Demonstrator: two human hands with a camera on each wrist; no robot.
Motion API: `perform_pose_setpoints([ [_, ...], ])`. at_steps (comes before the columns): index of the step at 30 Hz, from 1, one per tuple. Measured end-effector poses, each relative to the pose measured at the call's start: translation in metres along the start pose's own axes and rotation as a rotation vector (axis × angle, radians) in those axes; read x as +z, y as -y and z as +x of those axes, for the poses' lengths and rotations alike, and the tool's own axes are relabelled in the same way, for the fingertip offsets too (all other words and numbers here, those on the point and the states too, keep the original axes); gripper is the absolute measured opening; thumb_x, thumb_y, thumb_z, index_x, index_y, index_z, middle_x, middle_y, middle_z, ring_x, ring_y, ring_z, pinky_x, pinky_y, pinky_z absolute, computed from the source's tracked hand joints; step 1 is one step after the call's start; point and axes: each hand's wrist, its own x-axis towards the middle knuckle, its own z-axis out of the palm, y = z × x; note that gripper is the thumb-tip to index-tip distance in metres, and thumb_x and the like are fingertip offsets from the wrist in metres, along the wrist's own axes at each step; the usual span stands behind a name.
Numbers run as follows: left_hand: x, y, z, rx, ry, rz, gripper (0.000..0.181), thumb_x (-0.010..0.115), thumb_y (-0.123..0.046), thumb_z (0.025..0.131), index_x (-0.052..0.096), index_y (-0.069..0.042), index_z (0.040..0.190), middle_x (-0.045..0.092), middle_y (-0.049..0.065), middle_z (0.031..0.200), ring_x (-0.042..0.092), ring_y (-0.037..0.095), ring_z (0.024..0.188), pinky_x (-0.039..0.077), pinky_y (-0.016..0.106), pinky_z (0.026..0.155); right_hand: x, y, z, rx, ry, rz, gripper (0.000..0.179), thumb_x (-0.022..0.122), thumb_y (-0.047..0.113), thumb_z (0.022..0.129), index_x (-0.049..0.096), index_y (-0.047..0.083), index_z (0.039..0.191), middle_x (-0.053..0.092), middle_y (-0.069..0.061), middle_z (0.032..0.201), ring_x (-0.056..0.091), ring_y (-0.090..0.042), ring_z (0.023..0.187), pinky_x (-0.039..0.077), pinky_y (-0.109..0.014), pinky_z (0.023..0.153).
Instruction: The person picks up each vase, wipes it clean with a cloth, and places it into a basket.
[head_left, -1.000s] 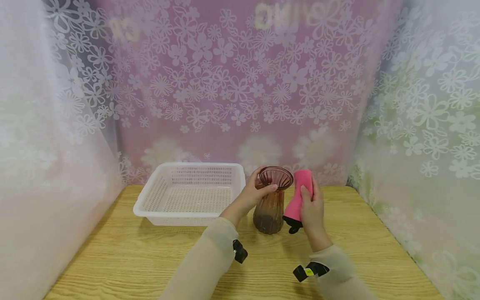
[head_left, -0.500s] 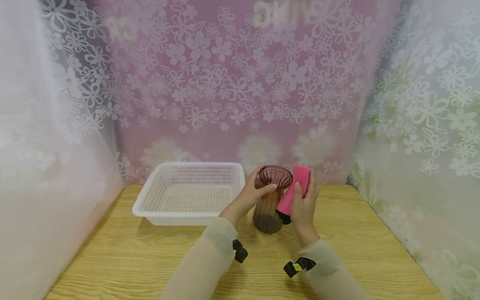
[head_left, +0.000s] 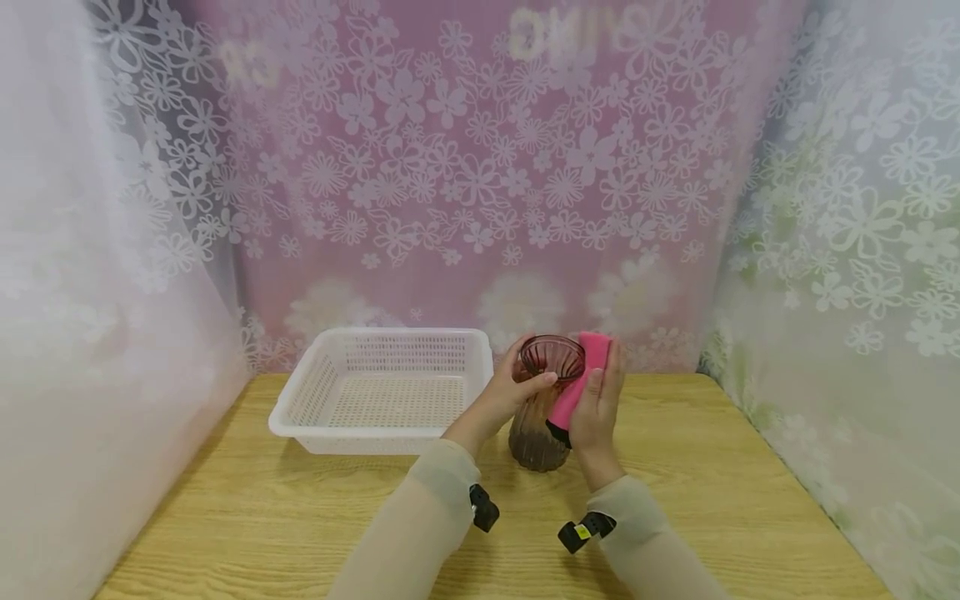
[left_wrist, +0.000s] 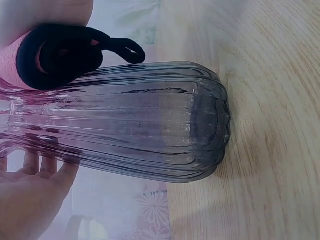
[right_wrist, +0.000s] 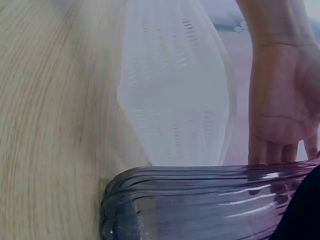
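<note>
A ribbed glass vase [head_left: 534, 429], pinkish at its flared top and smoky grey below, stands on the table. My left hand [head_left: 498, 402] grips its neck, the thumb lying across the front. In my right hand [head_left: 595, 421] is a rolled pink cloth [head_left: 577, 393] with a black edge, held against the vase's right side near the neck. The left wrist view shows the cloth's rolled black end [left_wrist: 62, 57] with a small loop, beside the glass vase [left_wrist: 140, 120]. In the right wrist view, fingers of the left hand [right_wrist: 282, 95] reach behind the vase [right_wrist: 200, 205].
To the left of the vase is a white perforated plastic basket [head_left: 382, 430]. Both stand on a wood-grain table [head_left: 300, 517]. A floral curtain [head_left: 465, 208] hangs behind the table, with pale patterned sheets at both sides.
My right hand has moved left with the pink cloth, from beside the vase to against its side. The left hand keeps its grip on the neck.
</note>
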Motion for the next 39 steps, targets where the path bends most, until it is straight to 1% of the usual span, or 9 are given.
perform_pose_setpoints([
  [3,0.000,-0.002,-0.002,0.004,0.009,0.007,0.082,0.070,-0.026,0.095,0.021,-0.029,0.160,0.051,0.016,0.145,0.051,0.028,0.130,0.045,0.044,0.103,0.003,-0.001,-0.001,-0.033,-0.028,-0.022,0.050,0.029,0.002,0.108,0.017,-0.006,0.156,0.015,-0.029,0.159,0.028,-0.040,0.138,0.029,-0.038,0.111],
  [7,0.001,-0.003,-0.002,0.020,0.010,0.005,0.081,0.069,-0.024,0.095,0.021,-0.027,0.160,0.052,0.016,0.144,0.053,0.028,0.127,0.045,0.043,0.104,0.008,-0.020,-0.001,-0.071,-0.085,-0.078,0.052,0.032,-0.007,0.105,0.019,-0.007,0.156,0.026,-0.028,0.155,0.034,-0.038,0.133,0.032,-0.033,0.107],
  [11,0.001,-0.003,-0.002,0.024,0.010,-0.002,0.081,0.070,-0.023,0.095,0.021,-0.027,0.160,0.052,0.015,0.144,0.053,0.027,0.126,0.044,0.044,0.105,0.013,-0.044,-0.005,-0.079,-0.134,-0.118,0.054,0.034,-0.006,0.105,0.020,-0.002,0.157,0.030,-0.023,0.154,0.035,-0.036,0.132,0.032,-0.044,0.108],
  [15,0.001,-0.003,-0.002,0.012,0.002,-0.003,0.082,0.070,-0.023,0.095,0.022,-0.029,0.160,0.052,0.012,0.144,0.053,0.025,0.127,0.043,0.044,0.106,0.013,-0.050,-0.010,-0.035,-0.135,-0.130,0.055,0.035,0.003,0.108,0.022,0.009,0.160,0.024,-0.017,0.160,0.028,-0.032,0.142,0.030,-0.055,0.111],
  [18,0.001,-0.002,-0.002,0.011,-0.001,0.002,0.082,0.070,-0.024,0.095,0.022,-0.029,0.160,0.051,0.012,0.145,0.053,0.026,0.128,0.043,0.044,0.106,0.013,-0.050,-0.012,0.004,-0.125,-0.139,0.054,0.035,0.011,0.110,0.021,0.017,0.161,0.020,-0.013,0.163,0.019,-0.029,0.148,0.023,-0.057,0.115],
  [20,0.001,-0.001,-0.002,0.016,0.001,0.004,0.082,0.070,-0.025,0.095,0.021,-0.029,0.160,0.051,0.013,0.146,0.052,0.026,0.129,0.044,0.044,0.106,0.012,-0.049,-0.014,0.031,-0.117,-0.143,0.054,0.034,0.015,0.110,0.020,0.020,0.162,0.020,-0.011,0.163,0.018,-0.028,0.149,0.022,-0.057,0.116],
  [27,0.001,0.001,0.000,0.025,0.009,0.001,0.081,0.069,-0.023,0.095,0.021,-0.028,0.160,0.049,0.015,0.147,0.051,0.028,0.129,0.043,0.045,0.106,0.009,-0.050,-0.019,0.132,-0.079,-0.170,0.052,0.031,0.026,0.111,0.020,0.021,0.162,0.029,-0.016,0.159,0.032,-0.033,0.141,0.030,-0.057,0.111],
  [34,0.001,0.000,0.000,0.012,-0.006,0.001,0.082,0.070,-0.023,0.095,0.022,-0.032,0.160,0.049,0.013,0.147,0.052,0.027,0.129,0.043,0.046,0.105,0.009,-0.054,-0.022,0.137,-0.064,-0.185,0.050,0.033,0.026,0.111,0.029,0.016,0.159,0.042,-0.022,0.144,0.046,-0.035,0.120,0.038,-0.055,0.099],
  [39,0.001,0.000,0.000,0.010,-0.002,-0.007,0.082,0.070,-0.022,0.095,0.022,-0.031,0.160,0.046,0.016,0.150,0.051,0.027,0.130,0.042,0.046,0.107,0.008,-0.053,-0.023,0.187,-0.034,-0.189,0.049,0.036,0.029,0.110,0.034,0.017,0.158,0.038,-0.021,0.150,0.043,-0.038,0.130,0.036,-0.060,0.105],
])
